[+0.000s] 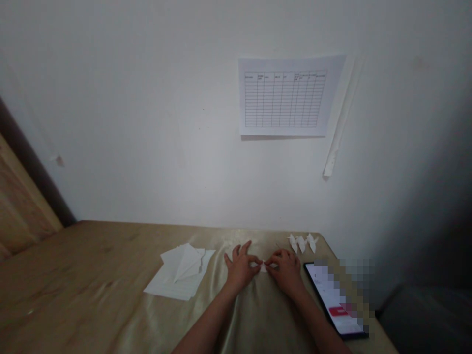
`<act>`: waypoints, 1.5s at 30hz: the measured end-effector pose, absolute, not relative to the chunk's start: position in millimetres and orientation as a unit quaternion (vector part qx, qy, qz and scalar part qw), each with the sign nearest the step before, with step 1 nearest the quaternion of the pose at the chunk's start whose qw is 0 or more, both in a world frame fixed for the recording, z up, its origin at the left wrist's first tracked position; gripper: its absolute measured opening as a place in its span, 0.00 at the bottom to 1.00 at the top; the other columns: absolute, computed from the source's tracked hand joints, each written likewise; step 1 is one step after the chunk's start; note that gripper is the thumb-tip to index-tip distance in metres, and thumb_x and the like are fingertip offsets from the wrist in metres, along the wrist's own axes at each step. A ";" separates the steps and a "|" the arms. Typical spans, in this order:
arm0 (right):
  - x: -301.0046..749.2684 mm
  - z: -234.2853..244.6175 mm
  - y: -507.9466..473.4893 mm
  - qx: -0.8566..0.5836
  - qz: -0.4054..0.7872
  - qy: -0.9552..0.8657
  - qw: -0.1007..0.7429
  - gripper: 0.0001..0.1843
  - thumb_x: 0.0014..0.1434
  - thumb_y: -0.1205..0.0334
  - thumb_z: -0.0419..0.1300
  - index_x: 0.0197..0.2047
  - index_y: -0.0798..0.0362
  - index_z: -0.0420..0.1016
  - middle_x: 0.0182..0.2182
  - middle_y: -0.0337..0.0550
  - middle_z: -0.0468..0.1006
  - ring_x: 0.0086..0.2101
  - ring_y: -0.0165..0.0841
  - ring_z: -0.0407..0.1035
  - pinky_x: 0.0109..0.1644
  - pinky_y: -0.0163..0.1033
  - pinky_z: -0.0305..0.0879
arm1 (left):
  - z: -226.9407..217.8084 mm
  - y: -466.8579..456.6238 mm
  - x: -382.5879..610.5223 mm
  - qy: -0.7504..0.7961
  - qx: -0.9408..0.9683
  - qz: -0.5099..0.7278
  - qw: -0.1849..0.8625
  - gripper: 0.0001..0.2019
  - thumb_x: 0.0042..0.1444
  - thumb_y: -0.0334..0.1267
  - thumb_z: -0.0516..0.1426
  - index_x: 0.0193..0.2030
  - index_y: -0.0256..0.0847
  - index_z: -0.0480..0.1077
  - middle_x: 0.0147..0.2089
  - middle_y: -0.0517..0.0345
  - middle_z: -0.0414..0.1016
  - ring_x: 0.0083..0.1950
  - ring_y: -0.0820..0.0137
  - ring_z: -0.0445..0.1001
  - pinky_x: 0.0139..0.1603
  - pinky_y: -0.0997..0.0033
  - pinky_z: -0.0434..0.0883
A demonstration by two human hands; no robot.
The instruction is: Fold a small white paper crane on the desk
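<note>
Between my two hands is a small piece of white paper (263, 268), mostly covered by fingers, so its folds do not show. My left hand (241, 265) pinches its left side with thumb and index finger, the other fingers raised and spread. On the right side, my right hand (285, 268) pinches the paper with its fingers curled. Both hands rest low over the cloth. Just beyond my right hand stand three folded paper cranes (301, 243) in a row. Left of my left hand lies a stack of white paper sheets (173, 278), with a creased, folded sheet (189, 263) on top.
A satiny gold cloth (121, 309) with wrinkles covers the table. A tablet or large phone (334, 300) with a lit screen lies at the right edge, partly blurred out. On the wall behind hangs a printed table sheet (283, 98). Wooden furniture (22, 196) stands far left.
</note>
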State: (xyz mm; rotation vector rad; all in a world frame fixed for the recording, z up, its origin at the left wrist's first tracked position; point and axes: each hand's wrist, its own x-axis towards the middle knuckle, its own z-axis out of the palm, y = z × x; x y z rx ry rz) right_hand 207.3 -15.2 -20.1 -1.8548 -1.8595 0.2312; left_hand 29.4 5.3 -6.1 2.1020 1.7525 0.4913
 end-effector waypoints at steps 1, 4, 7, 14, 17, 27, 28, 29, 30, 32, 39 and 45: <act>207.7 -19.8 -15.0 -0.681 0.087 -0.683 0.247 0.06 0.57 0.57 0.66 0.38 0.36 0.84 0.49 0.41 0.77 0.56 0.45 0.63 0.63 0.54 0.51 | -5.6 5.5 28.3 0.619 0.745 0.169 0.182 0.10 0.55 0.44 0.64 0.43 0.67 0.80 0.77 0.71 0.53 0.78 0.47 0.45 0.69 0.20 0.36; 208.8 -19.3 -14.6 -0.679 0.095 -0.687 0.240 0.08 0.58 0.58 0.65 0.39 0.35 0.84 0.50 0.40 0.77 0.57 0.44 0.62 0.63 0.53 0.52 | -3.2 5.8 24.9 0.615 0.749 0.153 0.192 0.12 0.56 0.43 0.64 0.45 0.69 0.79 0.78 0.72 0.50 0.78 0.47 0.43 0.68 0.20 0.36; 210.1 -19.5 -14.4 -0.681 0.101 -0.686 0.235 0.09 0.58 0.58 0.65 0.40 0.34 0.84 0.51 0.39 0.77 0.58 0.44 0.62 0.63 0.53 0.51 | -0.1 5.8 22.0 0.611 0.753 0.135 0.201 0.13 0.56 0.43 0.63 0.47 0.69 0.79 0.78 0.72 0.48 0.79 0.47 0.41 0.69 0.21 0.34; 214.5 -22.3 -12.9 -0.678 0.115 -0.687 0.236 0.12 0.58 0.60 0.64 0.42 0.33 0.83 0.51 0.37 0.76 0.58 0.42 0.62 0.65 0.51 0.49 | -0.3 5.4 17.5 0.602 0.764 0.124 0.194 0.16 0.57 0.41 0.61 0.49 0.70 0.78 0.78 0.72 0.48 0.79 0.46 0.39 0.69 0.22 0.32; 215.5 -24.6 -13.2 -0.675 0.115 -0.690 0.235 0.14 0.58 0.62 0.63 0.42 0.32 0.83 0.51 0.36 0.76 0.57 0.40 0.63 0.65 0.49 0.49 | -1.8 4.0 18.5 0.603 0.765 0.128 0.186 0.15 0.57 0.42 0.60 0.49 0.69 0.78 0.78 0.71 0.48 0.79 0.46 0.40 0.69 0.22 0.32; 205.3 -30.5 -14.2 -0.684 0.068 -0.676 0.266 0.08 0.58 0.51 0.65 0.39 0.39 0.83 0.49 0.41 0.77 0.56 0.44 0.64 0.66 0.56 0.48 | -3.2 4.1 30.2 0.616 0.748 0.182 0.166 0.08 0.53 0.50 0.65 0.42 0.65 0.81 0.75 0.70 0.58 0.77 0.46 0.47 0.67 0.18 0.33; 205.4 -30.6 -13.7 -0.684 0.070 -0.676 0.265 0.07 0.57 0.52 0.65 0.39 0.39 0.83 0.49 0.41 0.77 0.56 0.44 0.64 0.66 0.56 0.48 | -3.1 4.6 29.8 0.616 0.748 0.180 0.169 0.08 0.53 0.50 0.66 0.42 0.65 0.81 0.75 0.70 0.58 0.77 0.46 0.47 0.68 0.18 0.33; 206.0 -30.5 -13.1 -0.684 0.074 -0.676 0.264 0.07 0.57 0.53 0.64 0.39 0.39 0.84 0.49 0.42 0.77 0.56 0.44 0.64 0.66 0.55 0.48 | -2.9 5.2 29.2 0.616 0.747 0.178 0.173 0.09 0.53 0.49 0.66 0.42 0.65 0.81 0.75 0.70 0.58 0.77 0.46 0.47 0.68 0.19 0.33; 206.9 -30.5 -12.6 -0.683 0.078 -0.676 0.264 0.08 0.57 0.54 0.64 0.39 0.39 0.84 0.49 0.42 0.77 0.56 0.44 0.64 0.66 0.55 0.48 | -2.6 5.9 28.3 0.616 0.747 0.176 0.177 0.09 0.53 0.48 0.66 0.42 0.65 0.81 0.75 0.70 0.58 0.77 0.46 0.47 0.68 0.18 0.33; 209.3 -30.4 -11.4 -0.680 0.090 -0.678 0.263 0.08 0.57 0.56 0.64 0.40 0.39 0.84 0.49 0.42 0.77 0.55 0.43 0.65 0.65 0.54 0.49 | -1.8 7.1 26.3 0.614 0.748 0.170 0.185 0.09 0.54 0.46 0.65 0.43 0.66 0.81 0.74 0.70 0.58 0.77 0.46 0.47 0.67 0.18 0.34; 214.7 -32.2 -9.5 -0.668 0.110 -0.684 0.271 0.13 0.56 0.60 0.63 0.43 0.36 0.84 0.49 0.40 0.77 0.55 0.43 0.65 0.65 0.50 0.51 | -0.4 6.2 21.7 0.608 0.753 0.169 0.188 0.14 0.55 0.44 0.64 0.47 0.68 0.79 0.73 0.68 0.62 0.76 0.46 0.50 0.68 0.19 0.35; 212.6 -36.4 -14.4 -0.657 0.057 -0.699 0.275 0.15 0.58 0.60 0.63 0.48 0.39 0.82 0.50 0.44 0.77 0.55 0.43 0.65 0.65 0.51 0.52 | -2.1 7.4 21.8 0.599 0.758 0.185 0.180 0.11 0.54 0.43 0.65 0.45 0.61 0.81 0.70 0.65 0.66 0.75 0.47 0.52 0.69 0.20 0.36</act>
